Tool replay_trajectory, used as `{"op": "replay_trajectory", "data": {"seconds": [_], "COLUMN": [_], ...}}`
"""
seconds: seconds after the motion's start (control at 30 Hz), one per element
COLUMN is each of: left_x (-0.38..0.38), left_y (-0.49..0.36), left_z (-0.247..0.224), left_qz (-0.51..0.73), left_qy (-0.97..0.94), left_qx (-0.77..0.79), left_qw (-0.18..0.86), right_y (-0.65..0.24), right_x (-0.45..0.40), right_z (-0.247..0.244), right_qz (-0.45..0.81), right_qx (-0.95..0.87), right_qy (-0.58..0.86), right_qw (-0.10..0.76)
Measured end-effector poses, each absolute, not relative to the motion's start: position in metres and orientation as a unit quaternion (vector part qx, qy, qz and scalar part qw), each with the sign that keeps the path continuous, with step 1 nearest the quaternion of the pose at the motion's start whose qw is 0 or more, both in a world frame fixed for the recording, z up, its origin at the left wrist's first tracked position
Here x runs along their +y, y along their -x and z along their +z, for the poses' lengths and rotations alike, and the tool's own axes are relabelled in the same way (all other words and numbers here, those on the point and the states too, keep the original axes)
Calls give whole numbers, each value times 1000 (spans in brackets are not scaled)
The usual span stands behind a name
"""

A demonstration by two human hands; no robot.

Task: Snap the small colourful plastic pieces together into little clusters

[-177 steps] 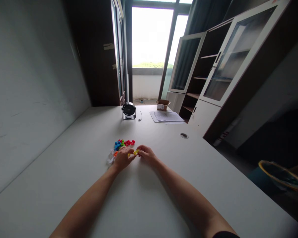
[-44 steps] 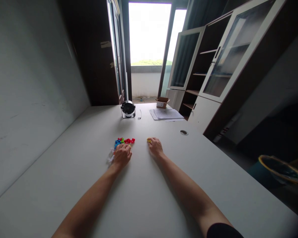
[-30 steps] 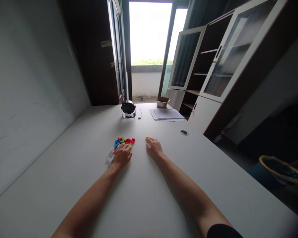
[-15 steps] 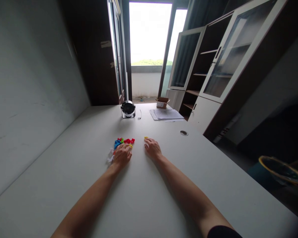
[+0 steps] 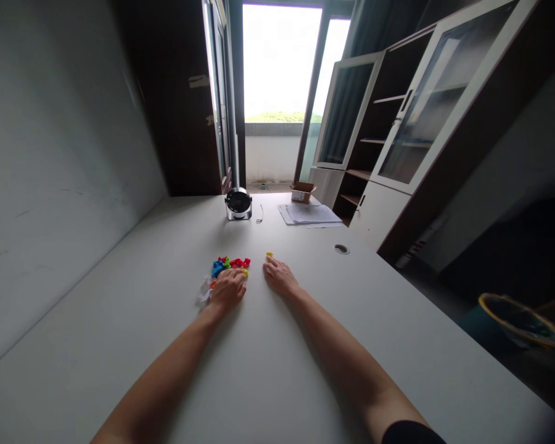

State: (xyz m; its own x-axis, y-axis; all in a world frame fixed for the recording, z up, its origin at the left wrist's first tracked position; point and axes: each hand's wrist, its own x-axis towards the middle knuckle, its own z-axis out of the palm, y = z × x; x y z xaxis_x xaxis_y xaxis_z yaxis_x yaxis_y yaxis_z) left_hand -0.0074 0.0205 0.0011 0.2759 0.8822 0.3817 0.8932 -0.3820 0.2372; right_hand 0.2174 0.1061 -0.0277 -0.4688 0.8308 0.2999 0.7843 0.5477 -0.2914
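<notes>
My left hand rests on the near side of a pile of small coloured plastic pieces, its fingers curled over a yellow piece. Beside and beyond it lie blue pieces, a green piece and red pieces. White pieces are to the left of this hand, partly covered by it. To the right, apart from the pile, my right hand is low over the table with its fingertips closed at another yellow piece. The pieces' exact shape is too small to make out.
On the white table stand a round black-and-silver device and, to its right, papers and an open cardboard box. A cable hole lies near the right edge. A wall borders the left side.
My right hand has shifted slightly left and away from me, with the yellow piece at its fingertips. My left hand stays almost in place at the pile.
</notes>
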Motion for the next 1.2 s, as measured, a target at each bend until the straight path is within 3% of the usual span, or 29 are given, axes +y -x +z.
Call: {"op": "replay_trajectory", "data": {"seconds": [0.4, 0.73, 1.2], "left_x": [31, 29, 3], "left_y": [18, 18, 74], "left_z": [-5, 12, 20], "left_qz": [-221, -176, -100], "left_qy": [806, 831, 890], "left_qx": [-548, -525, -444], "left_qw": [31, 59, 44], "right_y": [-215, -222, -219], "right_x": [128, 132, 129], "right_z": [-36, -40, -35], "right_qz": [57, 49, 58], "right_qx": [-878, -884, -882], "right_qy": [449, 417, 430], "right_qw": [155, 203, 182]}}
